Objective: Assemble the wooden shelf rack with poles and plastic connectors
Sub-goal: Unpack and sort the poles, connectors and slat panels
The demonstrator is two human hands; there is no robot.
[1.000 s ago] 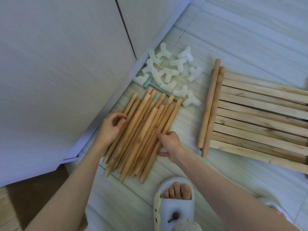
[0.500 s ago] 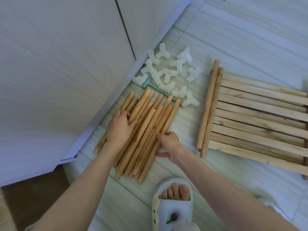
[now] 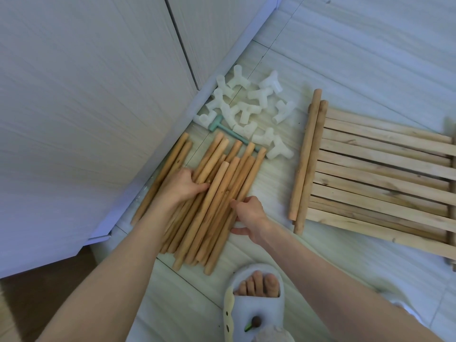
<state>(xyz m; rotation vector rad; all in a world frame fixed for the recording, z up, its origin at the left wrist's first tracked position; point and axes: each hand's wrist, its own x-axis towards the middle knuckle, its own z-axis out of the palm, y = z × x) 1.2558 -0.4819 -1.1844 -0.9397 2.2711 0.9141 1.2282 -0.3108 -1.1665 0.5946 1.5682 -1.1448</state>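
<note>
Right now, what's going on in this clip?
A person crouched over a tiled floor is sorting parts for a wooden rack. The left hand rests flat on a pile of wooden poles, and the right hand touches the pile's right edge with straight fingers. Two poles lie apart on the pile's left side. White plastic connectors and a small green mallet sit loose beyond the pile. A slatted shelf panel lies to the right. Nothing is joined yet.
</note>
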